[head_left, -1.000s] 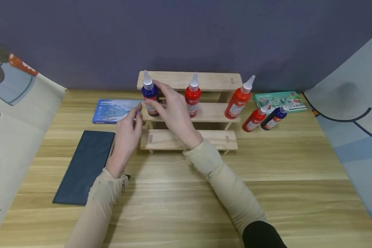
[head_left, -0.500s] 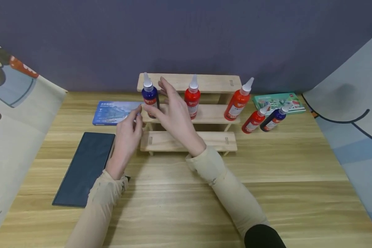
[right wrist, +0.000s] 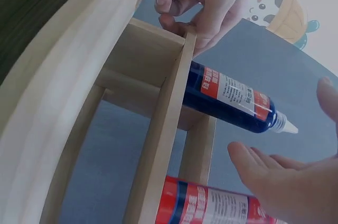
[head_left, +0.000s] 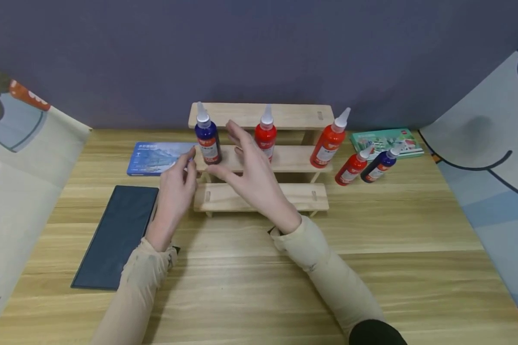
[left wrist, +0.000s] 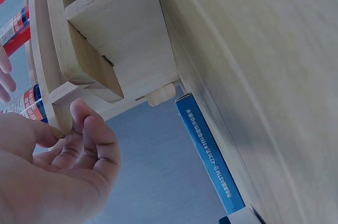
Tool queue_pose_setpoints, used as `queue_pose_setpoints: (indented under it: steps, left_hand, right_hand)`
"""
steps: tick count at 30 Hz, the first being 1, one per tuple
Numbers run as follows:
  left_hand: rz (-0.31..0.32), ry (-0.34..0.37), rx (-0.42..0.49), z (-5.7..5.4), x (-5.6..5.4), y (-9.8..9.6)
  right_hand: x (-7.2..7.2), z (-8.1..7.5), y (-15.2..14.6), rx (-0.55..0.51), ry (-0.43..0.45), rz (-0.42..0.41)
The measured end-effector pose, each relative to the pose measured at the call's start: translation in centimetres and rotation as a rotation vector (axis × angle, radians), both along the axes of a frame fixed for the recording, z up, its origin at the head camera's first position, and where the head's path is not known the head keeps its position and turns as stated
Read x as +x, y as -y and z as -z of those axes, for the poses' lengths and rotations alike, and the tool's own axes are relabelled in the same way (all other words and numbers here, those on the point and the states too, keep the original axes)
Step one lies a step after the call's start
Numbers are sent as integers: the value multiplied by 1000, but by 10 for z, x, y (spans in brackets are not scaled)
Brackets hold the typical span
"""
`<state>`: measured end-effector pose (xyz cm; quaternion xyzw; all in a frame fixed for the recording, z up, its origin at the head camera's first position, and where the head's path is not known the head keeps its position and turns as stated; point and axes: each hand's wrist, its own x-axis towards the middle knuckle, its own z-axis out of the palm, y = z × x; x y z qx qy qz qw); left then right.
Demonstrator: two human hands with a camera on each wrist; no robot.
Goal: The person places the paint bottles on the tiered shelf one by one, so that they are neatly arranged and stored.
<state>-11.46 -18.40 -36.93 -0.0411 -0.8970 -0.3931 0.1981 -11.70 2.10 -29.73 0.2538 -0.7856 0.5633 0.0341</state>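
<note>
With thumb and fingers, my left hand [head_left: 177, 191] pinches the left end of the middle tier of a stepped wooden rack [head_left: 300, 158]; the left wrist view shows the fingertips at that shelf's corner [left wrist: 62, 121]. A blue squeeze bottle [head_left: 208, 143] with a pointed white nozzle stands upright on this tier close by. My right hand [head_left: 259, 177] is spread with nothing in it, just right of the blue bottle and apart from it. It partly hides a red bottle [head_left: 265, 135] behind it. Another red bottle [head_left: 329, 144] stands at the tier's right end.
A small red bottle [head_left: 351, 170] and a dark blue one [head_left: 378, 167] stand right of the rack, before a green box [head_left: 407, 143]. Left lie a blue box [head_left: 153, 158] and a dark flat tablet-like panel [head_left: 114, 239]. A dark wall [head_left: 259, 52] rises behind.
My right hand has let go of the blue bottle and drawn back to the right and toward me, fingers spread. My left hand keeps its place at the shelf end.
</note>
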Motion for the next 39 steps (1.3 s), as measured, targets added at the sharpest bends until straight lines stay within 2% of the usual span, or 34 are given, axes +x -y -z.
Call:
queue_pose_setpoints:
  steps: [10,20,25,31,39]
  left_hand:
    - [8,-4,2,1,0,0]
    - [-1,-3,-6,0,1,-1]
    - [-3,-11,-7,0,1,-1]
    - [-5,-17,-12,0,0,0]
    - [1,-13,-3,0,1,0]
  right_hand:
    - [14,-1,-12,4,-9,-40]
    - [29,-5,-35,87,-37,-33]
    - [38,-6,-47,66,-20,-44]
    - [48,-10,-61,81,-42,-13]
    - [58,-6,-84,82,-59,17]
